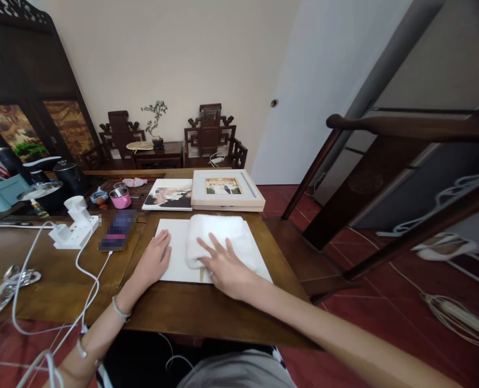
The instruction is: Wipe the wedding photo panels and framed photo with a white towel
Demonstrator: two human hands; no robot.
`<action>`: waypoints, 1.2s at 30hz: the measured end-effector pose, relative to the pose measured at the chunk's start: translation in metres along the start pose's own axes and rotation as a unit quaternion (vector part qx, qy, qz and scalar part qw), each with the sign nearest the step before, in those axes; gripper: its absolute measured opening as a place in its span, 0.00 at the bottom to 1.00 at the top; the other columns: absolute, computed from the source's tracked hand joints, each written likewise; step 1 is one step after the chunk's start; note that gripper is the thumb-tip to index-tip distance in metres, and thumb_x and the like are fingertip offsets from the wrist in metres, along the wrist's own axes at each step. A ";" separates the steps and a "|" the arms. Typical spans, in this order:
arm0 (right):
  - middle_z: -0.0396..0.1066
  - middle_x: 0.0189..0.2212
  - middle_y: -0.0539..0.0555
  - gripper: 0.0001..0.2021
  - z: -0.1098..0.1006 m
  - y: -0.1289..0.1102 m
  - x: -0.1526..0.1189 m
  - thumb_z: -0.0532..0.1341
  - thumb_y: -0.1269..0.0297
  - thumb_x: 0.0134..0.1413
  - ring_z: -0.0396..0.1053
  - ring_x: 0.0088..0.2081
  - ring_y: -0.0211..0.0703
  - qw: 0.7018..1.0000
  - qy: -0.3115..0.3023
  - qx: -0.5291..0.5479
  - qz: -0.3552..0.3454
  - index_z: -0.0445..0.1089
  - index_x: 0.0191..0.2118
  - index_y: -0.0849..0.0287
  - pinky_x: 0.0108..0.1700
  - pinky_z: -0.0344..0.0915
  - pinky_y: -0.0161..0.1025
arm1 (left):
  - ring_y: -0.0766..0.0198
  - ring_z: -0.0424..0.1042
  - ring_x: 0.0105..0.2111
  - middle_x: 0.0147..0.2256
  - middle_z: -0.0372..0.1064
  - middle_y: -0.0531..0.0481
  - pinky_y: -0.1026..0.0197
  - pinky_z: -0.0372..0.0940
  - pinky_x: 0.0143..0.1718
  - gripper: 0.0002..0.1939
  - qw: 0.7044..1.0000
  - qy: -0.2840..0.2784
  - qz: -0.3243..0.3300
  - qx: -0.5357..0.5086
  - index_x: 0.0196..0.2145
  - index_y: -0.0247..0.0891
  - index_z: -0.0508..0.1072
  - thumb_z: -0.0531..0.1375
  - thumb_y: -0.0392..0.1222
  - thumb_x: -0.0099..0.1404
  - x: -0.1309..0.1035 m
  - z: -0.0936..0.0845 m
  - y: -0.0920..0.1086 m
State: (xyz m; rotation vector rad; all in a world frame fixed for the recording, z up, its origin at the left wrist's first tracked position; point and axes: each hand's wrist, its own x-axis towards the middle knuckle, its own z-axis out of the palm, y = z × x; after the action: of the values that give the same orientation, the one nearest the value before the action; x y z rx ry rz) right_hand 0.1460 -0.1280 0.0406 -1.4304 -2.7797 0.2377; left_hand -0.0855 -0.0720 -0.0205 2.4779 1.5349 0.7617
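A flat white board (175, 269) lies near the front edge of the wooden table. On top of it sits a folded, fluffy white towel (239, 231). My right hand (223, 265) presses down on the towel's front part with its fingers spread. At the board's left edge rests my left hand (157, 256), its fingers stretched out and lying flat. A narrow tan strip (202, 275) shows on the board just below the towel; what it belongs to is hidden.
Behind the board lie a framed picture (225, 188) and a photo panel (170, 195). Leftward are a phone (118, 230), a power strip (76, 231) with white cables, a pink cup (120, 198) and a silver hair clip (11, 288). A wooden chair (361, 178) stands right.
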 end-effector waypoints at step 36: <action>0.43 0.67 0.65 0.21 0.000 -0.050 -0.036 0.58 0.68 0.52 0.38 0.65 0.74 0.993 -0.076 -0.041 -0.085 0.69 0.53 0.60 0.58 0.45 0.74 | 0.50 0.52 0.64 0.61 0.56 0.34 0.42 0.50 0.63 0.23 1.000 -0.021 -0.008 0.013 0.57 0.29 0.63 0.45 0.40 0.69 0.000 -0.003 0.006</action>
State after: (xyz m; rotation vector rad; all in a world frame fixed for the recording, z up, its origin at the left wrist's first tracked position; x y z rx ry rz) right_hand 0.1263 -0.1855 0.0498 -1.2299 -3.0471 0.2419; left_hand -0.0823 -0.0749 -0.0153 2.4801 1.5582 0.6876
